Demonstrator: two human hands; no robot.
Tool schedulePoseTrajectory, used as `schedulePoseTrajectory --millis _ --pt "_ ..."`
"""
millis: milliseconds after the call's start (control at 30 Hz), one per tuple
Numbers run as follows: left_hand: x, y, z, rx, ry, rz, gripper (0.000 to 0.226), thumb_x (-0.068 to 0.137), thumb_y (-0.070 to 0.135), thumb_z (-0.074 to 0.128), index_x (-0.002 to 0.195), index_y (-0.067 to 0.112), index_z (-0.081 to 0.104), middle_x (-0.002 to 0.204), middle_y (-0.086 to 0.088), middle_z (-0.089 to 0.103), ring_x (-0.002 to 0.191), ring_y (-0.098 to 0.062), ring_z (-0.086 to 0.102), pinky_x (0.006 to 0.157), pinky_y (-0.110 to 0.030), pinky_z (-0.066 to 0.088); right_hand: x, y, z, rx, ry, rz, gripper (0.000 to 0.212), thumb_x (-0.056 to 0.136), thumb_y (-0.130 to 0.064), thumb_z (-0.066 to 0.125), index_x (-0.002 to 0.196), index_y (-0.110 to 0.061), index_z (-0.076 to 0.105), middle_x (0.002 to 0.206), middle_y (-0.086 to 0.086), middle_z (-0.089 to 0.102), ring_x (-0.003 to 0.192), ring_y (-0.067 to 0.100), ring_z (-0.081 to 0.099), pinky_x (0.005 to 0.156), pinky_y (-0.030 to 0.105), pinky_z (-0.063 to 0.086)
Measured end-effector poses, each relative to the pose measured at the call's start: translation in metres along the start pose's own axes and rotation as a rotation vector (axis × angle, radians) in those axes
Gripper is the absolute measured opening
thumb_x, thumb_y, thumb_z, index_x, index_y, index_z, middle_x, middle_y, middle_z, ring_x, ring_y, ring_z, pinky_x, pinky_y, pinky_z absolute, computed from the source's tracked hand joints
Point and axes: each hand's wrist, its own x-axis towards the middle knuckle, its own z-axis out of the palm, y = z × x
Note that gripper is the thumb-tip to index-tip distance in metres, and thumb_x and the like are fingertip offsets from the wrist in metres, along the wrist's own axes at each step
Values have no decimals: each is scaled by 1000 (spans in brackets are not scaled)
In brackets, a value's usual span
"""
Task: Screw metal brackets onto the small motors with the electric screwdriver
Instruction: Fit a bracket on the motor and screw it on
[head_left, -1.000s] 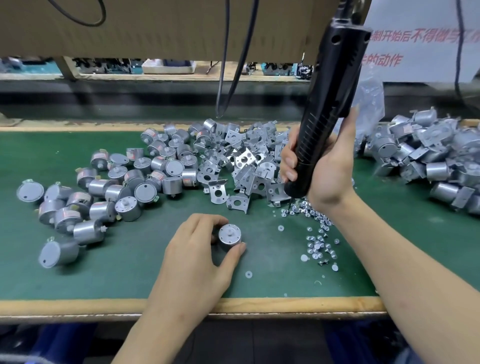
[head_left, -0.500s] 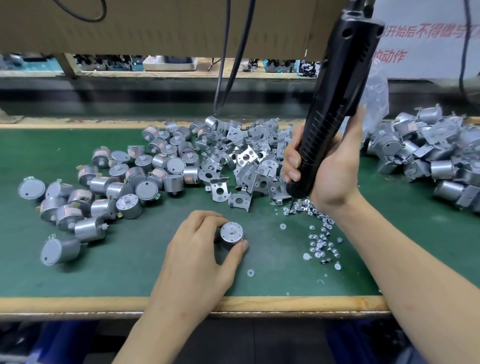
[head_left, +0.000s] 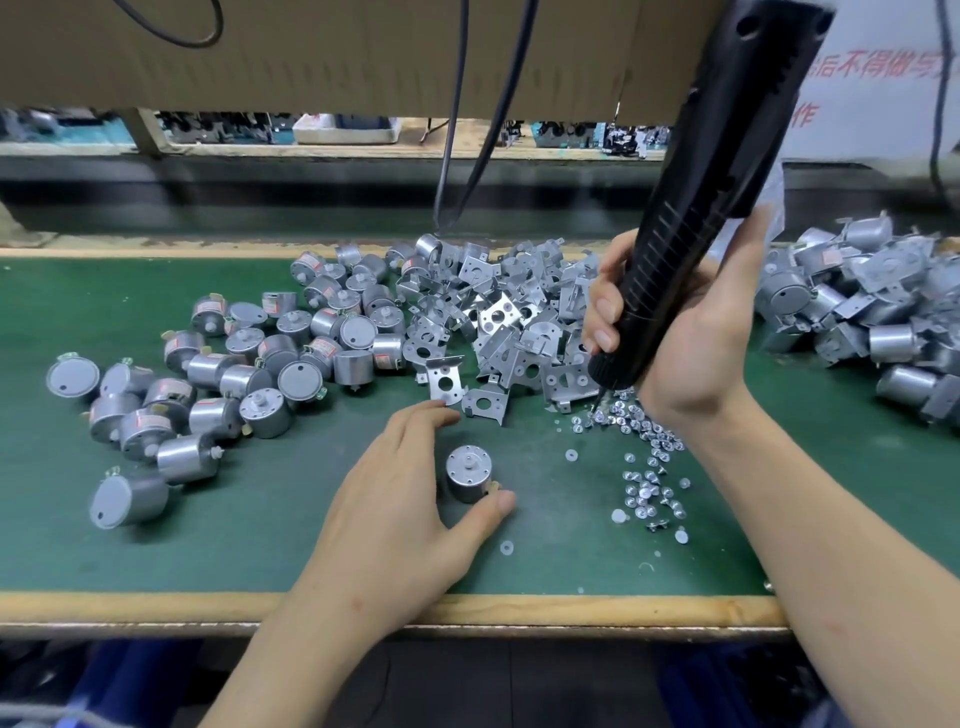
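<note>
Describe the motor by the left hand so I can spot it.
On the green mat, look near the front edge, between the left motor heap and the scattered screws. One motor stands alone, shaft up, beside the thumb of the left hand.

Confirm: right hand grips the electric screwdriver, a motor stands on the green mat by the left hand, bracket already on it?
One error. Head view: the motor by the left hand is bare, shaft up; the brackets lie in the pile behind it. The right hand does grip the electric screwdriver.
</note>
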Motion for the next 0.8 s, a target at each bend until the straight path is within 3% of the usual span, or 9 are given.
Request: schedulePoseTrajectory --millis 100,167,367,567,633,700,800 --pt "3 3 -4 97 -41 50 79 70 86 42 135 41 35 152 34 16 124 2 44 84 -26 41 -1 -3 1 -4 -12 -16 82 95 -65 0 81 -14 63 59 2 53 47 20 46 54 28 39" --pt "5 6 -4 191 -66 89 76 69 89 32 129 43 37 153 36 13 127 4 38 79 -26 42 -3 -3 2 20 -65 7 81 95 -65 1 80 -16 63 59 1 53 47 18 46 53 27 39" --pt "6 8 -5 251 -55 128 74 77 86 32 128 35 50 139 31 36 117 0 47 77 -26 48 -9 1 7 80 -210 120 82 94 -68 1 81 -17 65 59 0 52 46 16 46 52 26 42" --pt "-3 6 -16 106 -34 110 74 81 78 45 124 20 62 126 18 46 110 -3 53 91 -28 49 -10 3 7 78 -185 129 81 94 -67 2 79 -16 64 58 1 50 45 16 43 51 28 36" --pt "-6 5 -25 36 8 80 59 87 66 52 121 19 65 123 18 51 100 1 54 92 -15 43 -10 3 6 79 -175 126 81 94 -67 3 78 -16 64 57 1 49 44 16 43 51 28 35" --pt "-6 1 -33 39 68 72 37 90 41 61 116 16 70 118 15 59 91 2 57 88 -3 37 -10 4 6 84 -168 129 80 94 -67 3 78 -16 64 57 1 50 44 16 43 51 28 36" --pt "-11 -9 -39 76 154 34 25 86 3 69 108 13 74 106 9 69 89 -4 67 88 -11 45 -11 5 6 84 -165 132 80 94 -67 3 79 -16 64 57 1 50 44 16 44 50 27 38"
